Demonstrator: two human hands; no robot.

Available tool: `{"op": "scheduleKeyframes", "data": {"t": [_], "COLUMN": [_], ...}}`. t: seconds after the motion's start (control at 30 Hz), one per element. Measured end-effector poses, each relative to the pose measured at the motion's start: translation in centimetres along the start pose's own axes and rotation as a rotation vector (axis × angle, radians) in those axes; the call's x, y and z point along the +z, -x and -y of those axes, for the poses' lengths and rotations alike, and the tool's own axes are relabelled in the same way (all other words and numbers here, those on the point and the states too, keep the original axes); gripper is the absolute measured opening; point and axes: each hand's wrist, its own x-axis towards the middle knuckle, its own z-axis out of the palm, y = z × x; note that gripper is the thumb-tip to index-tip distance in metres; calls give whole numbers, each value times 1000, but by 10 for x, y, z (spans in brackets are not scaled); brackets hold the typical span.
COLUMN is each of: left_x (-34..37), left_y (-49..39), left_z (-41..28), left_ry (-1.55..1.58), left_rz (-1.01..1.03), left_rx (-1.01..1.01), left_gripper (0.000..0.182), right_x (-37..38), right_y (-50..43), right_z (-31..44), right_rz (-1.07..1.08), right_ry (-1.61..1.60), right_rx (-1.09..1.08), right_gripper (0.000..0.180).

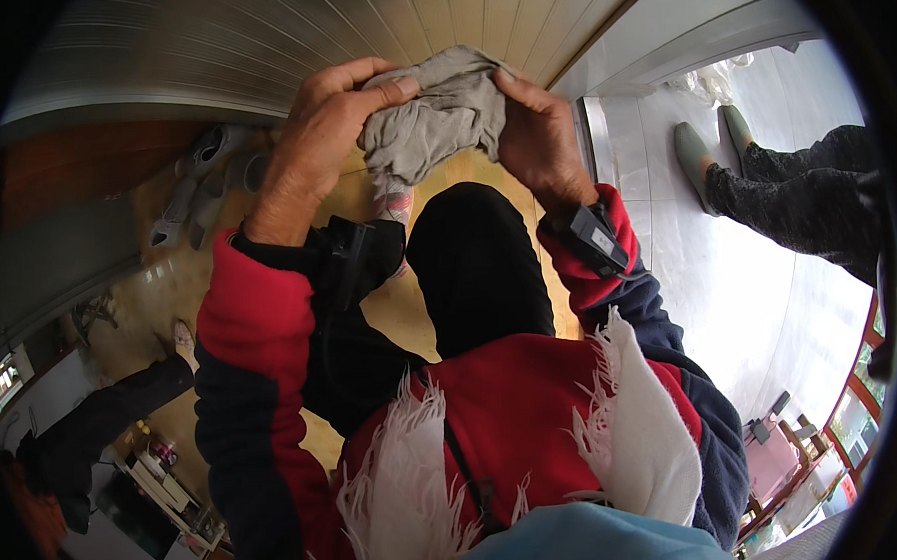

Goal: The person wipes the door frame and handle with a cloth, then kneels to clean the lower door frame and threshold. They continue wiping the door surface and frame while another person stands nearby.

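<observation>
A crumpled grey-beige cloth [441, 115] is held up between my two hands, close to a ribbed panel. My left hand [329, 127] grips its left side, with the thumb on top. At its right side my right hand [543, 126] pinches it, thumb on the near face and the other fingers mostly hidden behind. The cloth is bunched and wrinkled. Below it show my black-trousered knee and a patterned sock or shoe. Small black devices are strapped near both wrists.
The ribbed panel [347, 29] rises ahead. Several shoes [207, 178] lie at left beneath a reddish-brown board. On pale tiles at right, a person's legs [797, 182] in green slippers are near a door frame [592, 138]. Another person's leg [123, 399] shows at lower left.
</observation>
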Motion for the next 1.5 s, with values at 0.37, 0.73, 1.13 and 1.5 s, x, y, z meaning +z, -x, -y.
{"op": "scheduleKeyframes", "data": {"t": [0.37, 0.73, 1.13, 1.5], "left_x": [17, 22, 9, -6], "left_y": [0, 5, 24, 41], "left_z": [-2, 4, -6, 0], "left_ry": [-26, -864, -892, -933], "left_rz": [41, -187, -157, -187], "left_rx": [133, 326, 248, 273], "left_gripper": [27, 36, 30, 29], "right_x": [-3, -67, -255, -261], "right_y": [21, 38, -17, -99], "right_z": [-17, -15, -36, -43], "right_rz": [377, 274, -532, 35], "right_ry": [-316, -396, 287, 167], "right_rx": [193, 217, 301, 204], "right_gripper": [61, 46, 34, 43]}}
